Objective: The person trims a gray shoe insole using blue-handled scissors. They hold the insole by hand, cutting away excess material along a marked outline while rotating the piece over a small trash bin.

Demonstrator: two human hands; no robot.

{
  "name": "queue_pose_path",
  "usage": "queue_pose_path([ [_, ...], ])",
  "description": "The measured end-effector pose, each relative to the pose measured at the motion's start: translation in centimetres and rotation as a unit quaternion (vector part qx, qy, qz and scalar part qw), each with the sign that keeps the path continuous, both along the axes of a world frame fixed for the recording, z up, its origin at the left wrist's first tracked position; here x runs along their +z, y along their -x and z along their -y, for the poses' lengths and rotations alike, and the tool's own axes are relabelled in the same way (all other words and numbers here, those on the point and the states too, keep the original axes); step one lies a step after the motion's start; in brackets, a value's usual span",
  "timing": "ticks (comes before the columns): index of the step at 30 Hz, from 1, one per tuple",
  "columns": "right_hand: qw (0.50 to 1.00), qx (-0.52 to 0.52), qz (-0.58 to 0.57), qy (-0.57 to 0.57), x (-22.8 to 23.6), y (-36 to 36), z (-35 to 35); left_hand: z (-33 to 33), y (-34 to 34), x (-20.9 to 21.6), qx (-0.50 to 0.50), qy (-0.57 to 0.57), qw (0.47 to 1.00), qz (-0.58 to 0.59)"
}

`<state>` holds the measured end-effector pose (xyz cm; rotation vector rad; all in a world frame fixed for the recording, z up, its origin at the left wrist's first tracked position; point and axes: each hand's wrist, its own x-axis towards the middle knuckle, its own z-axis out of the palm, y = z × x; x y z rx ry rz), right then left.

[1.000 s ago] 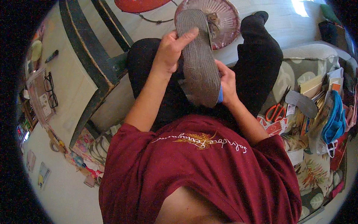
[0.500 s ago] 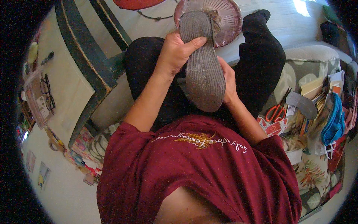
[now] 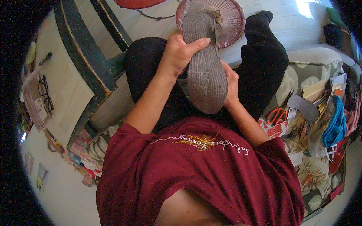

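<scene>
A grey ribbed slipper sole [image 3: 206, 75] is held lengthwise above my lap, its ribbed face toward me and pale loose threads across its middle. My left hand [image 3: 181, 53] grips its far left side, the thumb lying across the ribs and the other fingers hidden behind. Against the near right edge is my right hand [image 3: 231, 84], its fingers curled behind the sole and mostly out of sight. Past the far end, a round reddish-brown basket [image 3: 235, 24] with a clear plastic covering sits partly hidden by the sole.
On the patterned sofa [image 3: 294, 79] at right lie orange-handled scissors [image 3: 277, 116], another grey sole-shaped piece [image 3: 302, 108], envelopes and a blue cloth [image 3: 335, 124]. A dark wooden frame [image 3: 81, 45] stands at left, by a pale tabletop with eyeglasses [image 3: 45, 94].
Both hands keep their hold and the sole stays almost in place. The view has shifted very slightly.
</scene>
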<state>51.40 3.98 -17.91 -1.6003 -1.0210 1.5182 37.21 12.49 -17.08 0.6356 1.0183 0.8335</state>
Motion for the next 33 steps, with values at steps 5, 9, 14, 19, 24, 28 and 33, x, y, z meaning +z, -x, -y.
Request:
queue_pose_path([
  [5, 1.000, -0.012, -0.013, 0.002, 0.3, 0.2, -0.2, 0.1, 0.2, -0.6, -0.005, 0.004, 1.000, 0.007],
  [9, 0.999, -0.019, -0.005, -0.026, -0.7, 0.2, -0.1, 0.0, 0.1, -0.6, -0.003, -0.006, 1.000, 0.018],
  [14, 0.998, -0.029, 0.033, -0.036, -1.7, -0.2, -0.4, 0.0, -0.1, -0.1, -0.013, 0.005, 0.999, 0.030],
  [19, 0.993, -0.041, 0.061, -0.095, -2.4, -0.1, -0.2, 0.1, 0.0, -0.5, -0.018, 0.018, 0.999, 0.045],
  [24, 0.991, -0.048, 0.060, -0.108, -2.8, -0.2, 0.0, 0.0, 0.0, -0.1, -0.021, 0.034, 0.998, 0.043],
  [28, 0.990, -0.046, 0.074, -0.109, -2.9, -0.2, -0.1, -0.1, 0.1, 0.1, -0.026, 0.044, 0.998, 0.042],
  [33, 0.995, -0.049, 0.068, -0.046, -1.3, 0.1, -0.5, 0.0, -0.1, -0.3, -0.021, 0.020, 0.998, 0.048],
])
